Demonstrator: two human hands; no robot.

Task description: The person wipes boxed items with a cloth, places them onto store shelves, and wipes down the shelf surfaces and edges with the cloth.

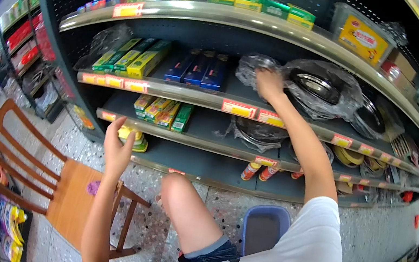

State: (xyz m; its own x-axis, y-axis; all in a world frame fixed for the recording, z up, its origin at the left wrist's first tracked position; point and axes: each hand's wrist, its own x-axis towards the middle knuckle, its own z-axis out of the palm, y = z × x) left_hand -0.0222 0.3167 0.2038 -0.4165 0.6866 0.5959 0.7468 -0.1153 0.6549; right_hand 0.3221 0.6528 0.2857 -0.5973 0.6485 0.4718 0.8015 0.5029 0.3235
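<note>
My right hand reaches onto the middle shelf, its curled fingers slightly blurred on a crumpled clear plastic bag. Something shiny shows in that bag, but I cannot make out what. Just right of this hand lie round metal trays in clear plastic wrap. On its left are blue boxes, lying side by side. My left hand is held in front of the lower shelf edge, empty, with thumb and fingers apart. Behind it, a yellow-and-green item stands on the bottom shelf, partly hidden by the fingers.
A wooden chair stands at left with a purple cloth on its seat. On the floor before the shelves is a blue basin. Green-and-yellow boxes line the upper shelf. A clear tub sits at upper right.
</note>
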